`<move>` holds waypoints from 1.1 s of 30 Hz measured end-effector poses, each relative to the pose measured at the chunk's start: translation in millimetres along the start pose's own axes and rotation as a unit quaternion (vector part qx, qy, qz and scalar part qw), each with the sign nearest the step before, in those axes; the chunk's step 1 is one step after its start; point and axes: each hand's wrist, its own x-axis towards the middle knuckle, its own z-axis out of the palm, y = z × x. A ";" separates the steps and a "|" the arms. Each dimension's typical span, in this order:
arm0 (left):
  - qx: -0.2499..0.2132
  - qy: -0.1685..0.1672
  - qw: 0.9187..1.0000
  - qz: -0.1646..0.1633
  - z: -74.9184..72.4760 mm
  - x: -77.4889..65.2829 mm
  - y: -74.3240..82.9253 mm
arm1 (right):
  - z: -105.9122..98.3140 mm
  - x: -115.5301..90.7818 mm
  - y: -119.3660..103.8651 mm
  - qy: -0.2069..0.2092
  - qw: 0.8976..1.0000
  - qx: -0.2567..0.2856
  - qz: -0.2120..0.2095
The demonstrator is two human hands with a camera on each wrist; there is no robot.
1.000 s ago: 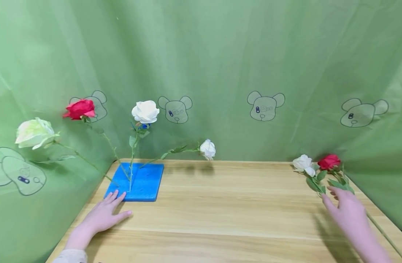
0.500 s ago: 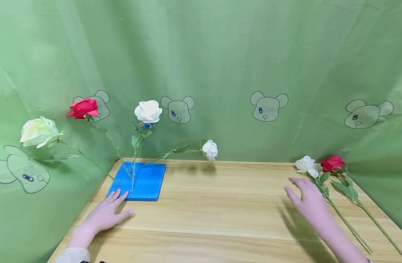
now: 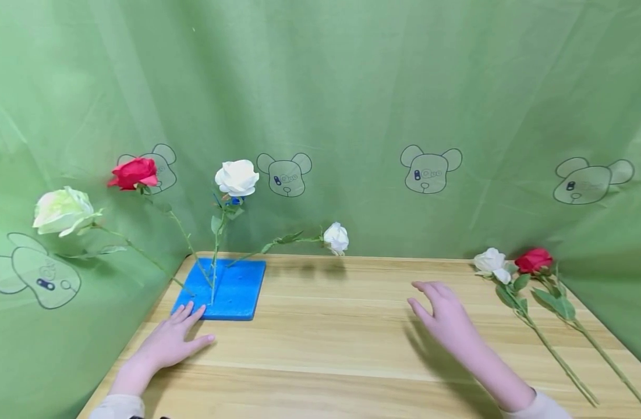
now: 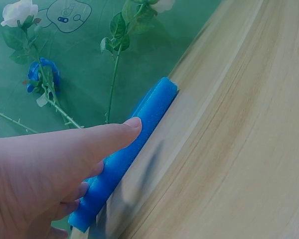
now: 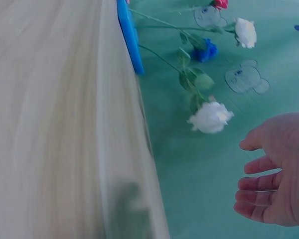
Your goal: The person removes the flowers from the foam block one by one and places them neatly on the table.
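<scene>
A blue board [image 3: 244, 288] lies on the left of the wooden table. My left hand [image 3: 170, 343] rests its spread fingers on the board's front edge; in the left wrist view the thumb [image 4: 127, 130] lies along the side. Stems stand in the board: a pale green-white rose [image 3: 63, 210], a red rose [image 3: 135, 173], a tall white rose [image 3: 237, 178] and a white rose [image 3: 336, 238] leaning far right. A blue flower [image 5: 206, 51] is mostly hidden behind the tall white one in the head view. Over the middle right of the table, my right hand [image 3: 448, 317] holds nothing, its fingers loosely bent.
On the table's right side lie a white rose [image 3: 492, 263] and a red rose [image 3: 534, 260], their long stems pointing toward the front right. A green curtain [image 3: 351, 105] with bear-head prints surrounds the table [image 3: 325, 349] at the back and sides.
My right hand has moved left, away from the two lying roses, whose stems now show fully. The left hand has stayed at the board.
</scene>
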 end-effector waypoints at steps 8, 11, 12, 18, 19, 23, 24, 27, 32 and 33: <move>-0.003 -0.005 1.000 -0.002 -0.6 -1.5 1.8 | 31.7 5.3 -16.0 -0.028 0.999 0.017 -0.007; -0.003 -0.006 1.000 -0.003 -0.3 -1.6 1.5 | 43.0 8.1 -23.5 -0.043 0.999 0.026 -0.013; -0.003 -0.005 1.000 -0.004 -0.1 -1.4 1.3 | 46.6 9.4 -26.1 -0.047 0.998 0.029 -0.016; 0.002 0.002 1.000 -0.001 1.1 0.3 -0.4 | 68.2 16.1 -42.2 -0.068 0.996 0.045 -0.035; 0.002 0.004 1.000 -0.001 1.3 0.5 -0.6 | 71.6 17.1 -45.3 -0.072 0.995 0.049 -0.039; 0.003 0.004 1.000 -0.001 1.0 0.5 -0.3 | 83.6 21.4 -60.3 -0.089 0.993 0.066 -0.050; 0.003 0.004 1.000 0.000 0.8 0.5 0.0 | 86.3 22.4 -64.1 -0.095 0.992 0.071 -0.050; 0.004 0.003 1.000 0.000 -0.1 0.0 0.0 | 95.8 25.5 -74.7 -0.109 0.989 0.083 -0.057; 0.005 0.007 1.000 0.001 0.4 0.1 -0.4 | 113.7 31.3 -86.8 -0.118 0.986 0.095 -0.075; 0.004 0.006 1.000 0.001 0.4 0.0 -0.4 | 116.5 32.4 -89.6 -0.121 0.985 0.099 -0.076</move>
